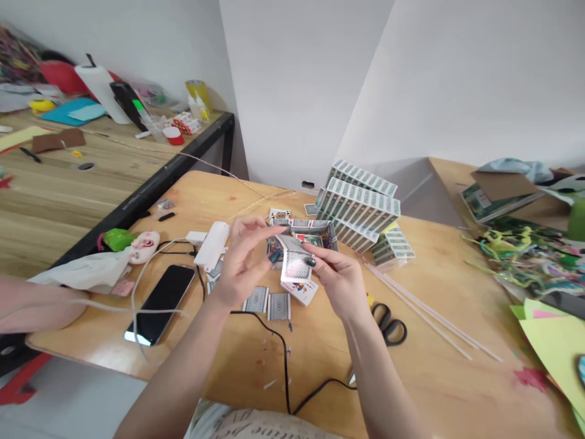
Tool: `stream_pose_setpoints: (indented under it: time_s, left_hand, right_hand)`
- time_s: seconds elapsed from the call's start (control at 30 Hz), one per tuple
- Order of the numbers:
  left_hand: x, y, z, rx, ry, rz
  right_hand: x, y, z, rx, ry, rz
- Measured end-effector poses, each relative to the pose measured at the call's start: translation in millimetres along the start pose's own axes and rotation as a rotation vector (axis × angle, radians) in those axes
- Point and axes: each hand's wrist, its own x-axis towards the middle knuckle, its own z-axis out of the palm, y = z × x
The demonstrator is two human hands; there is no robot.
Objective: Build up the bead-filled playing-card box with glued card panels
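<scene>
"Between your left hand [240, 262] and right hand [337, 274], what's there?"

"A bent, patterned playing card [298, 263]. Your right hand pinches it; your left has fingertips at its other edge, but I cannot tell whether they grip."

"And around them?"

"Just beyond your hands, a card-walled box [316, 225]; near your right thumb, a joker card [302, 292]; right of your right wrist, black-handled scissors [392, 331]."

The held card [297, 268] looks like smooth coated paper with a bright gloss, the table [329, 372] is of smooth wood with a mild shine, the phone [162, 305] has a glossy, glass-like face, the scissors handles [386, 328] seem to be plastic, the shirt [260, 425] is matt cloth, and the wall [292, 91] looks matt.
</scene>
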Motion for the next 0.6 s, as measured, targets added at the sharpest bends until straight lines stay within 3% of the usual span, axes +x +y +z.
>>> stream_pose_setpoints:
  time_s: [0.1, 0.2, 0.3, 0.37, 0.47, 0.6]
  left_hand:
    - [6, 2, -6.4, 0.280, -0.238, 0.171]
    - [8, 0, -3.6, 0.326, -0.361, 0.230]
    - [4, -1, 2.0, 0.385, -0.386, 0.246]
    - [0, 0, 4.8, 0.411, -0.398, 0.270]
    - [-5, 2, 7.9, 0.405, -0.352, 0.267]
    - [-13, 5, 12.8, 0.345, -0.264, 0.199]
  right_hand:
    - [-2, 4, -6, 0.104, -0.111, 0.113]
    - [0, 1, -13, -0.081, -0.179, 0.093]
    - [5, -9, -19, -0.359, -0.183, -0.083]
    - [9, -16, -21, -0.426, -0.217, -0.160]
    - [11, -21, -21, -0.415, -0.289, -0.176]
    - [5, -20, -19, -0.401, -0.288, -0.165]
